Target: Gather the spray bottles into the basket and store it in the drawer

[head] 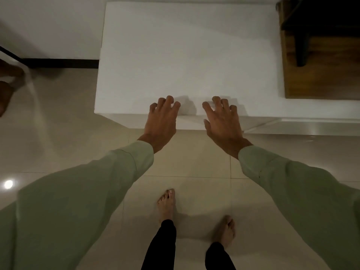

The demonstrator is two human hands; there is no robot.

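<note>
I look straight down on a white cabinet (187,55) with a bare flat top. My left hand (162,121) and my right hand (222,121) reach over its front edge side by side, fingers spread, tips near the top surface, holding nothing. A narrow strip of the cabinet's white front (191,122) shows below the edge between my hands. No spray bottle or basket is in view. Whether a drawer stands open I cannot tell.
A wooden board (319,75) with a dark object (303,36) on it lies at the cabinet's right. Beige floor tiles (78,143) lie below, with my bare feet (167,205). At the far left edge, another person's blurred hand or foot (5,90).
</note>
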